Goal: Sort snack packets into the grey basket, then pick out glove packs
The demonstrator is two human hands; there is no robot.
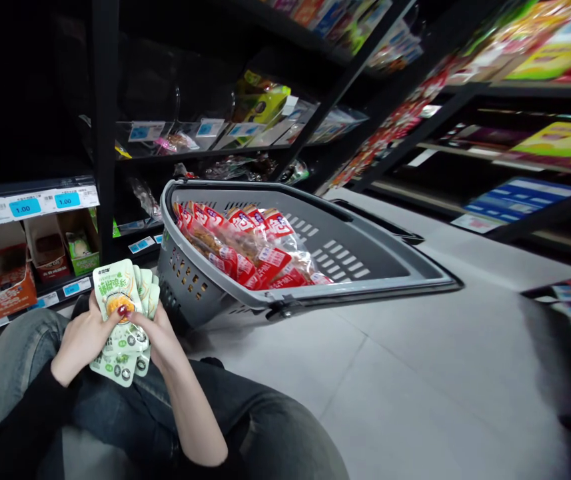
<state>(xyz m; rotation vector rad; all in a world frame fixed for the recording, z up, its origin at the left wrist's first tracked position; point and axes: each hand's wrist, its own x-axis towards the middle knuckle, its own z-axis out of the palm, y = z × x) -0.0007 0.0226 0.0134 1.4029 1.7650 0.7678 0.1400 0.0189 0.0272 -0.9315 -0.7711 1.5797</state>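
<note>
holding: fanned stack of pale green packets [115,283], between both grips, above the lap; several overlap unevenly, count cannot be told.
left grip: [82,337] closed to the stack's thickness; thumb on front face, fingers mostly hidden behind.
right grip: [165,340] likewise closed on the stack's other side, thumb across the front.
thumbs: tips close together over the orange picture on the top packet; dark red nail showing.
basket: grey basket [178,257], beyond and right of the grips, on the pale floor [365,380].
basket load: red-labelled packets [260,260], heaped inside at the end nearer the grips.
shelf side: open cardboard boxes [2,287] on a low shelf, left of the left grip; blue price tags [22,207] above, one reading 1.00.
below grips: bent legs in jeans [290,433].
far right: stocked shelves [520,153], well apart from the grips, blurred.
</note>
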